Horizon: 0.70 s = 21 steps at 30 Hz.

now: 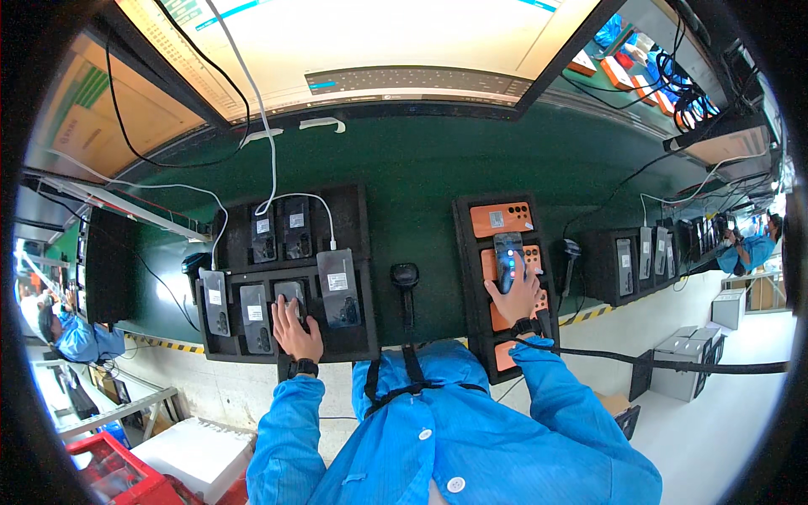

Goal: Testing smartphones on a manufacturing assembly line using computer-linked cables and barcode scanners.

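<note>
Smartphones, dark grey slabs with white labels (340, 290), lie in two black foam trays toward the left part of the near edge of a dark green surface (379, 168). Four are in the nearer tray (369, 332) and two in the farther tray (343, 220). Two in the nearer tray, at its left and right ends, have thin white cables (273, 164) plugged into their upper ends; the other two there show no plug.

Right of the middle, a third black foam tray (474, 278) reaches to the near edge and holds at least four orange, rounded-corner phones (480, 220), some partly covered. Over the second from the far end is a dark phone with a lit screen (507, 252).

The left hand (296, 333) lies with its fingers over one uncabled phone (290, 290). The right hand (518, 295) has thumb and fingers spread around the lit phone's near end. Whether either is grasping or merely touching, I cannot tell.

Work appears midway: two phones are connected and two are being handled. Which of the rest are finished or waiting does not show. Between the trays stands a black handheld scanner (406, 278); a large bright monitor (362, 42) spans the far edge.
</note>
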Each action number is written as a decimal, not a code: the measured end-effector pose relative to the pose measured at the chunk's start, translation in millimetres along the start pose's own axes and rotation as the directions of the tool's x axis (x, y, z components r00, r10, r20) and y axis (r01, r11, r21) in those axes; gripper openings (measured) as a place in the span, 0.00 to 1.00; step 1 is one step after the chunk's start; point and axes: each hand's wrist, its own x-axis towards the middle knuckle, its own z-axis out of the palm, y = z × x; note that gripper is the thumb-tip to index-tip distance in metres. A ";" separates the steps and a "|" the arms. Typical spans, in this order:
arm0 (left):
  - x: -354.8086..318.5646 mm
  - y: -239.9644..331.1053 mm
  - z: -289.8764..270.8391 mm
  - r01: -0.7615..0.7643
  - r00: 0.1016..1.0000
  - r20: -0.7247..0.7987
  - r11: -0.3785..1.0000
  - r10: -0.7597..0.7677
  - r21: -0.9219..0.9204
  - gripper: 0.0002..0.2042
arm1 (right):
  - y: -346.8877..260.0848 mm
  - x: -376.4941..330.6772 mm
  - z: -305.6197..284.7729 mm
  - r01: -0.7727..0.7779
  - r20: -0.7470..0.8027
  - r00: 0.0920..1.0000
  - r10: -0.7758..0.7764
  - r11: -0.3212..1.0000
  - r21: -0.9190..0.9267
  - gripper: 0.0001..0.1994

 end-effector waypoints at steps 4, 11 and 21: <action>1.3 0.4 -1.6 0.006 1.000 0.012 1.000 -0.006 0.003 0.25 | -1.3 1.8 -3.5 0.030 -0.019 0.999 -0.032 0.996 -0.080 0.46; -0.5 -4.2 -0.4 -0.004 1.000 0.014 1.000 0.003 0.019 0.25 | 7.0 -1.7 -23.7 0.043 0.026 0.998 -0.050 0.974 0.224 0.48; 0.4 -1.2 0.6 -0.014 1.000 -0.014 1.000 0.014 -0.010 0.24 | 23.4 -17.3 1.9 0.193 -0.167 0.974 -0.151 0.942 0.275 0.46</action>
